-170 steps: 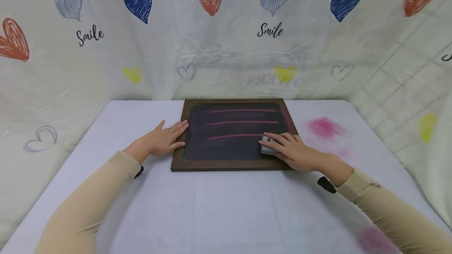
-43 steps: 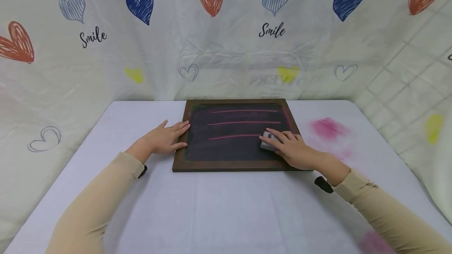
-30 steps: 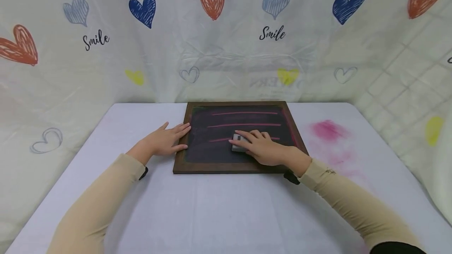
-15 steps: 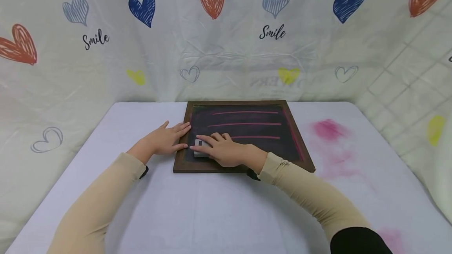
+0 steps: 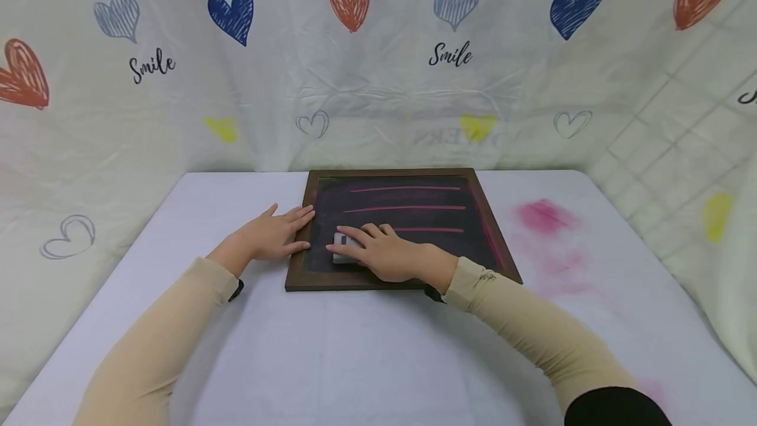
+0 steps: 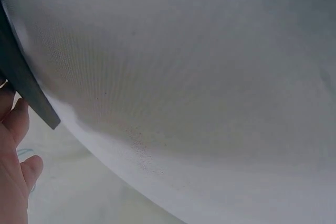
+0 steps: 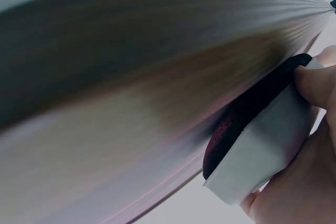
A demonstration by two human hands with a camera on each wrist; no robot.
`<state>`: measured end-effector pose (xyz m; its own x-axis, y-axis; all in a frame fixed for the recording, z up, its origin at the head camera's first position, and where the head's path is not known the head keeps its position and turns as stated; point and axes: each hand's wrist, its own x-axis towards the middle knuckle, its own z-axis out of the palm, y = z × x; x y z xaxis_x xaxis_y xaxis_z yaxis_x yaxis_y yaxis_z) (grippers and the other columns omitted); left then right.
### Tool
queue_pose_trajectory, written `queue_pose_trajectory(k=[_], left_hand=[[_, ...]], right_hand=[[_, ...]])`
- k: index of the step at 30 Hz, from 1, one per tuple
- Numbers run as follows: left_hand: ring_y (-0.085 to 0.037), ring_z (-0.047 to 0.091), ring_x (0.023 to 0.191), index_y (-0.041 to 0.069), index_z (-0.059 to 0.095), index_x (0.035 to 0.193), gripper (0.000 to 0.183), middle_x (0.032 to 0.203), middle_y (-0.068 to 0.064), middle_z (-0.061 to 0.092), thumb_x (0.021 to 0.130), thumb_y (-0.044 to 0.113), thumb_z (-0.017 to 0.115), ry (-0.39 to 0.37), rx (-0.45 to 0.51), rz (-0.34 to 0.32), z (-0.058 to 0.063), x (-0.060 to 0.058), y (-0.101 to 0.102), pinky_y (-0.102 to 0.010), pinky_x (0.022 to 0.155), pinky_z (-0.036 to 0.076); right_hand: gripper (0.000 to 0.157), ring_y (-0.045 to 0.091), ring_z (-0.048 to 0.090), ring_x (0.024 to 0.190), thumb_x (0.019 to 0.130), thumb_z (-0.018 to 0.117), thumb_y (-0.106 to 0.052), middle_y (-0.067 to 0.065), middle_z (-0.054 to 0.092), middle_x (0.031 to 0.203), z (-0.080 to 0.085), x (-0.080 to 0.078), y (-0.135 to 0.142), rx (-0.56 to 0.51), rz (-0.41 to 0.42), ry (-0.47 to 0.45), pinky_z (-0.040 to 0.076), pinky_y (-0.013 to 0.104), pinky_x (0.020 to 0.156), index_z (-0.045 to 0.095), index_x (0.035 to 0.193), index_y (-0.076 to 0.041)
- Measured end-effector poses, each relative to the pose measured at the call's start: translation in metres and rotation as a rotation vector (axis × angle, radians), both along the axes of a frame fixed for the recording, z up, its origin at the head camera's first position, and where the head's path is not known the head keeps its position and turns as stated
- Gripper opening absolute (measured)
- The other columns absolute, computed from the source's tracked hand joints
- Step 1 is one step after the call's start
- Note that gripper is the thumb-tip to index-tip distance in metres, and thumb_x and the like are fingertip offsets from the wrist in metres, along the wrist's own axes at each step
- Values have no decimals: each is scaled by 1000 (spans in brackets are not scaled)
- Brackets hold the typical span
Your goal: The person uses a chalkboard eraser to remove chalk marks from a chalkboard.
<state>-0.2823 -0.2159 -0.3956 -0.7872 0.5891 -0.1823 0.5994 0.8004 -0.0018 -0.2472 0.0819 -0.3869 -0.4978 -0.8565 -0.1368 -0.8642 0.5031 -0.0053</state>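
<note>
A framed chalkboard [image 5: 408, 197] lies on the table, with three pink chalk lines [image 5: 405, 208] across it. My left hand [image 5: 269, 235] rests on its left frame side, fingers spread and straight. Near the board's lower left, my right hand [image 5: 387, 260] grips a chalkboard eraser [image 5: 344, 259] from above. The right wrist view shows the pale grey eraser body [image 7: 257, 145] between thumb and fingers, its dark felt side toward the board and dusted pink. My right hand hides the left part of the lowest line.
White cloth covers the table [image 5: 355, 354]. Pink smudges [image 5: 545, 217] mark it to the right of the board. A pale curtain [image 5: 378, 71] with printed hearts stands behind, close to the board's far edge. A black band [image 5: 615, 406] lies around the right sleeve.
My right hand has swept the eraser leftward from the board's right side to its lower left, then slightly back right. The left hand stays on the frame.
</note>
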Motion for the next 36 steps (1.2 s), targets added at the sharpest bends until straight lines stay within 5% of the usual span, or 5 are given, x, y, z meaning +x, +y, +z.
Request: queue_pose_trajectory(k=[19,36], left_hand=[[-30,25,153,4,21,164,78,170,-12,18,107,50,48,-15,6,8,-2,-1,-2,-66,120,9],[-30,25,153,4,21,164,77,169,-12,18,107,49,48,-21,11,1,1,1,-3,-66,119,9]], right_hand=[[64,36,43,132,107,56,-12,15,22,166,-2,3,154,-161,-205,21,39,58,99,29,163,-25],[63,40,43,129,105,58,-7,18,23,164,7,-2,184,-183,-259,9,38,60,93,31,160,-20]])
